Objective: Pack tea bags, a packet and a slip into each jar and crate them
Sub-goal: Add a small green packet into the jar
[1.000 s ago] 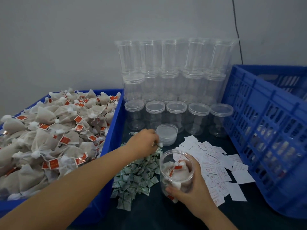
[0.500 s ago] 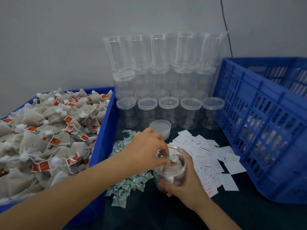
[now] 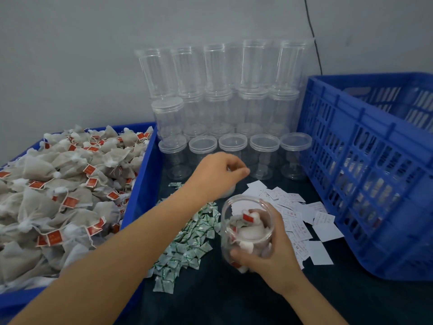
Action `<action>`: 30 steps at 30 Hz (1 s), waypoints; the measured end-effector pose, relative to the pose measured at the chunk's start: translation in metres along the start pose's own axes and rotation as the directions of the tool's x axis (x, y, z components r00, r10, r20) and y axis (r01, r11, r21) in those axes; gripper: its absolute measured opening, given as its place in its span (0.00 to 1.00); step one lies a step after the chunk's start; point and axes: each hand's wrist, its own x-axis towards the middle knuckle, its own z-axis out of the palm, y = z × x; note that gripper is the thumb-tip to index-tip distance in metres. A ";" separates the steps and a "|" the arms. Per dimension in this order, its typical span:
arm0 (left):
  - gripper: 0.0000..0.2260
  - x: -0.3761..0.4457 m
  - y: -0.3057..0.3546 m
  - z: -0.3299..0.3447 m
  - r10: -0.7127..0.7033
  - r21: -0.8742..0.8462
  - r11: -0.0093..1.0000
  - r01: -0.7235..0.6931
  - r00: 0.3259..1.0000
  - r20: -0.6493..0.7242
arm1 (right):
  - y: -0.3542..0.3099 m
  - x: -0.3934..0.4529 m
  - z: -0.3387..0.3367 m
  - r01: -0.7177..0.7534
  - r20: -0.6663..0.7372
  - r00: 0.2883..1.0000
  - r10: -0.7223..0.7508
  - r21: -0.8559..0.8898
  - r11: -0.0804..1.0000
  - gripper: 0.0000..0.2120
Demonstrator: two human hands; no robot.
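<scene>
Jar (image 3: 247, 233) in right hand (image 3: 271, 259), below left hand (image 3: 218, 174).

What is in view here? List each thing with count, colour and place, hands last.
Tea bags: many, beige with red tags, heaped in blue bin at left.
Open jar: one, clear, holding tea bags, in right hand.
Packets: many, green-white, scattered mid-table.
Slips: many, white, right of the packets.
Empty jars: many, clear, lidded, stacked by the wall.
Crate: one, blue, at right.
Left hand: fingers curled, above the slips.
Right hand: grips the open jar.
</scene>
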 end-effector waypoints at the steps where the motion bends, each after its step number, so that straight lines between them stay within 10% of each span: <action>1: 0.08 0.009 0.000 0.006 -0.040 -0.038 0.998 0.041 0.999 0.006 | -0.006 -0.002 -0.004 0.016 -0.011 1.000 -0.016 -0.019 1.000 0.41; 8: 0.05 0.045 -0.006 0.087 -0.150 -0.086 0.982 0.169 0.970 0.192 | -0.021 -0.021 -0.057 0.118 -0.211 0.962 -0.176 -0.259 0.959 0.42; 18: 0.27 0.089 0.001 0.189 -0.270 0.149 0.958 0.243 0.941 0.202 | -0.011 -0.031 -0.090 0.048 -0.386 0.900 -0.202 -0.372 0.927 0.43; 30: 0.12 0.111 -0.006 0.206 -0.307 0.139 0.949 0.284 0.934 0.185 | 0.000 -0.029 -0.098 -0.021 -0.411 0.901 -0.138 -0.359 0.933 0.45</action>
